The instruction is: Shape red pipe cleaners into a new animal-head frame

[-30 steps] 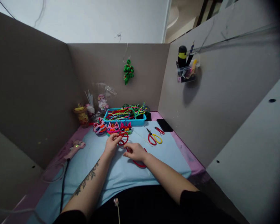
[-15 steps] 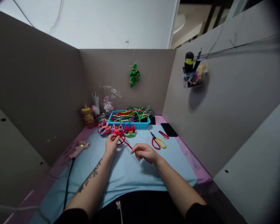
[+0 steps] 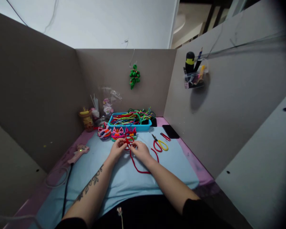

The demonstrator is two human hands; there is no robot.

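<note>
A red cord (image 3: 140, 172) is looped into a small open knot-like shape between my hands, above the blue cloth. My left hand (image 3: 118, 147) pinches the left side of these loops. At their right side, the closed fingers of my right hand (image 3: 140, 150) grip the same cord. Its loose tail hangs from the loops and curves under my right wrist, with the end showing to the right. Just beyond my hands sit three small colourful braided cord animal figures (image 3: 117, 133) with pointed ears; the loops partly cover the rightmost one.
Behind the figures stands a blue tray (image 3: 143, 128) piled with coloured cords. To the right lie scissors (image 3: 160, 144), a red-handled tool (image 3: 165, 136) and a black phone (image 3: 171, 131). A pink glue gun-like tool (image 3: 78, 153) with a black cable lies left. Partition walls enclose three sides.
My right hand has moved left and up to the loops, meeting my left hand. The cord's tail now lies in a curve instead of being stretched between the hands.
</note>
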